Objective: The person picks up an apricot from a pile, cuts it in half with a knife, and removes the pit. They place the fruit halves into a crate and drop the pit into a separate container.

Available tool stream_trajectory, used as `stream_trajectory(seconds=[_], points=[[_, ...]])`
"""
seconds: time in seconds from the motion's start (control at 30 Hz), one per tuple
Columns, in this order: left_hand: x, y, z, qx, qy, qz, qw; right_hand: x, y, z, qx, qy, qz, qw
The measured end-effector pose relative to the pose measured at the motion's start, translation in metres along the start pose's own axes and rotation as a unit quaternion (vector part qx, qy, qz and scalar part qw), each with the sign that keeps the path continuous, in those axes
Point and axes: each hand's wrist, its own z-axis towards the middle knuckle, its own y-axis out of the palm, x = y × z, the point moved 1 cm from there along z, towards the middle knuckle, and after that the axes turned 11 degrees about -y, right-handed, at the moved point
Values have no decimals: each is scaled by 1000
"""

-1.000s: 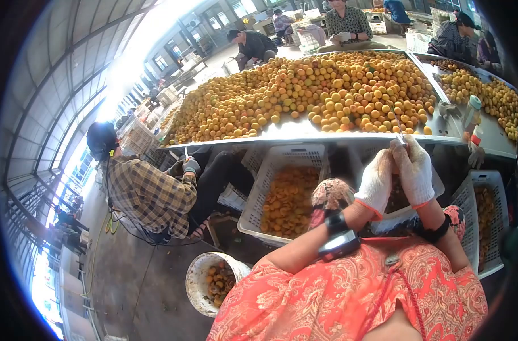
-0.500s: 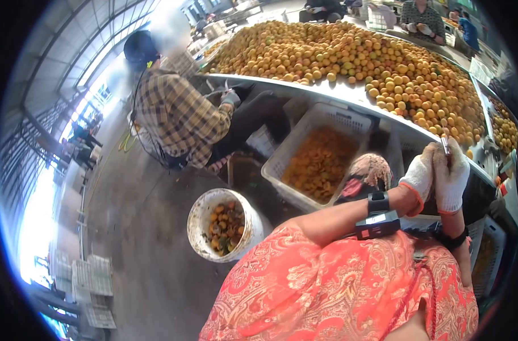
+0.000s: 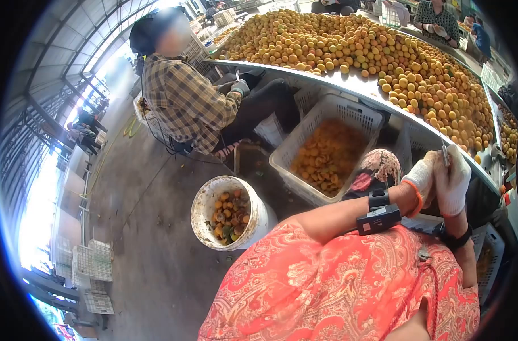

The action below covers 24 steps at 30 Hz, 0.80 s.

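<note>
My gloved left hand point(image 3: 422, 177) is closed, pressed against my right hand at the table's near edge. Whatever its fingers hold is hidden. My gloved right hand point(image 3: 454, 181) grips a small knife point(image 3: 445, 150), its thin metal blade pointing up past the fingers. Just beyond both hands, a large heap of orange apricots point(image 3: 350, 48) covers the metal-edged table point(image 3: 358, 85). Below the table edge, a white plastic crate point(image 3: 282, 165) holds split apricot pieces point(image 3: 330, 156).
A white bucket point(image 3: 262, 219) with discarded-looking fruit stands on the floor to my left. Beyond it, a person in a checked shirt point(image 3: 185, 99) sits at the table. Another crate point(image 3: 489, 256) is at my right. Stacked crates point(image 3: 94, 264) stand far left; other people sit across the table.
The view has shifted slightly. My hands stay together, with the knife blade now more upright. The person in the checked shirt has brought their hands closer together.
</note>
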Motion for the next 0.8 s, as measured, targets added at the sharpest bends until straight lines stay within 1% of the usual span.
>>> stream_trajectory(seconds=[0.03, 0.1, 0.13, 0.2, 0.33, 0.4, 0.43, 0.5, 0.53, 0.6, 0.73, 0.8], points=[[1, 3, 0, 0, 0, 0, 1000, 1, 1, -2, 0, 0, 0, 1000], [4, 11, -2, -15, 71, -27, 997, 6, 4, -5, 44, 61, 24, 997], [4, 9, 1, -16, 72, -27, 997, 7, 5, -5, 43, 61, 24, 997], [4, 6, 10, 23, 205, 82, 975, 12, 7, -5, 108, 140, 59, 982], [-2, 4, 17, -5, 203, 65, 977, 4, -1, -4, 84, 138, 24, 986], [-3, -3, 11, -10, 91, 55, 994, 0, -1, -5, 35, 50, -12, 998], [-1, -5, 6, -8, 91, 54, 994, 0, 0, -5, 35, 51, -10, 998], [-3, -7, -2, 23, 3, 72, 997, -1, 0, -6, 10, 20, -9, 1000], [-3, -6, -4, 24, 3, 73, 997, -2, 0, -6, 11, 21, -8, 1000], [-7, -4, -6, 27, -52, 31, 998, -3, -1, -5, -5, 16, 3, 1000], [-13, -7, 1, 18, -67, -3, 998, 0, -4, -7, -20, 0, 14, 1000], [-19, -10, 11, 1, -121, -105, 987, 0, -6, -8, -26, -40, 13, 999]])
